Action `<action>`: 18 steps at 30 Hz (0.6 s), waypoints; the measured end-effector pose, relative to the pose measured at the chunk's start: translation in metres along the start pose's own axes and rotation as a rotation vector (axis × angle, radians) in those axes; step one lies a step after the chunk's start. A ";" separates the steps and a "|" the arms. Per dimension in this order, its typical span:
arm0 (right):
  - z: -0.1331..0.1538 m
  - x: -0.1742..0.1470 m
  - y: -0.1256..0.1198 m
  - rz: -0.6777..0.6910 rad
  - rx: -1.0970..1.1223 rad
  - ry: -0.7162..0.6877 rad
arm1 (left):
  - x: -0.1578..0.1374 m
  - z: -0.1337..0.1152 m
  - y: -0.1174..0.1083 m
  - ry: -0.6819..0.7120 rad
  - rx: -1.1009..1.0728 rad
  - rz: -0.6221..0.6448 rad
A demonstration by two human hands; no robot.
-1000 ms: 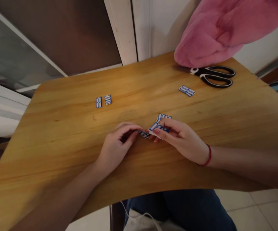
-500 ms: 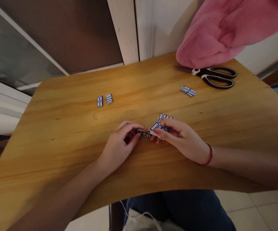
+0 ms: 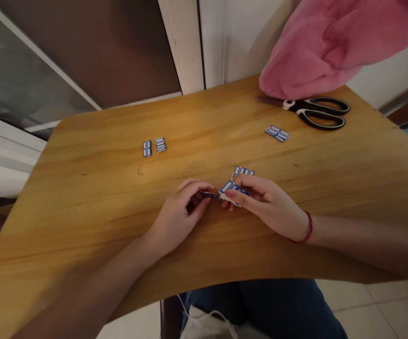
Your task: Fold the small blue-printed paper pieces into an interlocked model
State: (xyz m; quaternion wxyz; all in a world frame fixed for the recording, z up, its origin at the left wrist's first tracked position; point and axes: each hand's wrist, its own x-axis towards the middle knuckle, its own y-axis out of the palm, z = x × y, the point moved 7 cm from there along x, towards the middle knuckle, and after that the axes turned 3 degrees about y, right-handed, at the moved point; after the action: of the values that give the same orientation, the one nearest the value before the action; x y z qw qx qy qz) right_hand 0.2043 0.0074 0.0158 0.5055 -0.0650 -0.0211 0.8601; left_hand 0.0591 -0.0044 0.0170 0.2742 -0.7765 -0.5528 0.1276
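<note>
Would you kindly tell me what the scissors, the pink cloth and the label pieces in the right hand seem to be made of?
Scissors handles: probably plastic, black with pale edging; blade too dim to tell.
Pink cloth: soft-looking plush with fuzzy folds, fibre unclear.
Label pieces: likely paper, thin and blue-printed.

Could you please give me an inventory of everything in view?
Table: one, yellow-brown wood, across the middle
Scissors: one pair, black and white, table's far right
Soft fabric: one, pink, top right
Loose label pieces: three, white and blue, two left, one right
Fanned label pieces: several, white and blue, in the right hand
Label strip: at least one, dark edge-on, at the left hand
Panels: two, grey and brown, behind
Floor: one, pale tiles, below
Cord: one, white, bottom
Trousers: one pair, blue, bottom
Wristband: one, red, right wrist
Hands: two, bare, mid-table
</note>
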 end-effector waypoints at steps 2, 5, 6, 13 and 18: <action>-0.001 0.000 0.000 -0.005 0.004 0.000 | 0.000 -0.001 0.000 0.009 0.005 0.007; -0.002 0.001 -0.001 -0.011 0.016 0.011 | 0.000 -0.001 -0.002 0.002 -0.002 -0.018; -0.003 0.001 -0.001 -0.012 0.017 0.014 | 0.000 0.000 -0.002 -0.005 -0.005 -0.026; -0.001 0.001 -0.001 -0.009 0.013 0.016 | 0.000 -0.001 -0.003 0.026 0.024 -0.051; 0.002 0.001 -0.001 -0.009 0.032 0.025 | -0.002 -0.003 -0.008 0.042 0.065 -0.140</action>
State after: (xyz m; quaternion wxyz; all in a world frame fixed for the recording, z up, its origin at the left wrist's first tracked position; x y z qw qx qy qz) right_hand 0.2042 0.0088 0.0175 0.5107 -0.0679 -0.0014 0.8570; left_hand 0.0541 -0.0055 0.0238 0.3192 -0.7291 -0.5954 0.1095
